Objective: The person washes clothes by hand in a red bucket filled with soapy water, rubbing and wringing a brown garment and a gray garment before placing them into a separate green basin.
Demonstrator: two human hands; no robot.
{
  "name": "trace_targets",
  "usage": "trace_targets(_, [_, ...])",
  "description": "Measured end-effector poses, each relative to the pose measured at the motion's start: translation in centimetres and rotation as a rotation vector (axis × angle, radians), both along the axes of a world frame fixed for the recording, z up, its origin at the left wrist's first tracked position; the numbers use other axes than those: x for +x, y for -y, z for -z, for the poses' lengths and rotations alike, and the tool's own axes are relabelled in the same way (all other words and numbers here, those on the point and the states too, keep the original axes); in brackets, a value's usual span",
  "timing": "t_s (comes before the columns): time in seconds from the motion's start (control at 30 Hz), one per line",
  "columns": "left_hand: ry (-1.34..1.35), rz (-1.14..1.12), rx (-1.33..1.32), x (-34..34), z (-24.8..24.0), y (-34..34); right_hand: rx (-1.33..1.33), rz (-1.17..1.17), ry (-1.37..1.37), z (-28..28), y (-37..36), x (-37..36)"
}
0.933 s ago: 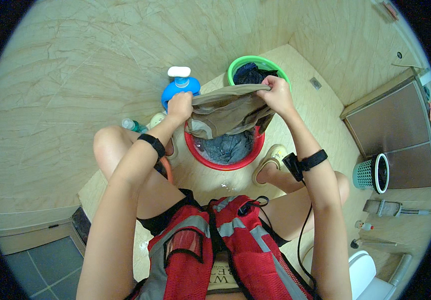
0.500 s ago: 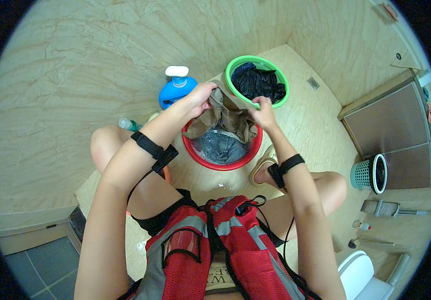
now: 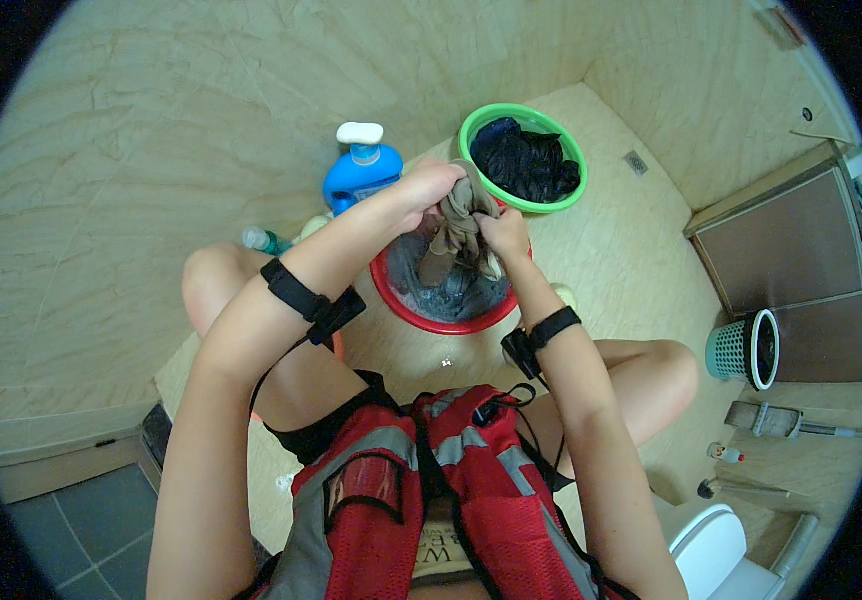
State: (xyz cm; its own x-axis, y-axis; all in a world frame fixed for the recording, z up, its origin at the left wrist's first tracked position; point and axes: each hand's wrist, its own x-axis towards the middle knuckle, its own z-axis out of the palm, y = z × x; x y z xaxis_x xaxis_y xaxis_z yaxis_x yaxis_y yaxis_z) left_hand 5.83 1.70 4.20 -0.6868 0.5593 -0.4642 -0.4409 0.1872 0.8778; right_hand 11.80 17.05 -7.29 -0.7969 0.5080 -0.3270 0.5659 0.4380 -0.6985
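My left hand [image 3: 433, 188] and right hand [image 3: 505, 233], fingers curled, grip bunched brown fabric garment [image 3: 464, 208] over round red plastic basin [image 3: 451, 328]; slack hold could let it drop, splash

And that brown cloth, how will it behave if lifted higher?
Probably floppy: the brown cloth bunches into soft folds between the left hand and the right hand. Possibly heavy for its size, as it hangs over wet-looking laundry in the red basin.

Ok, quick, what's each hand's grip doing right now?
Left hand: closed, holding the bunched brown cloth over the red basin.
Right hand: closed, holding the same cloth.
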Motion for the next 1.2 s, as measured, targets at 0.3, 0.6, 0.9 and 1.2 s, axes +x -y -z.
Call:
trace_targets(0.3, [-0.065,0.066,-0.343,-2.1,1.2,2.1,0.426,-0.163,0.211,-3.2,-4.8,1.3])
trace_targets(0.6, [0.004,0.136,-0.208,0.0,1.0,0.5,0.607,-0.361,0.39,-3.2,-5.0,1.7])
trace_targets(0.9, [-0.246,0.211,-0.292,2.6,-2.3,-0.3,0.597,-0.418,0.18,0.6,-5.3,1.9])
trace_targets(1.2, [-0.114,0.164,-0.258,-0.1,-1.0,1.9,-0.501,-0.04,-0.046,0.4,-7.1,2.7])
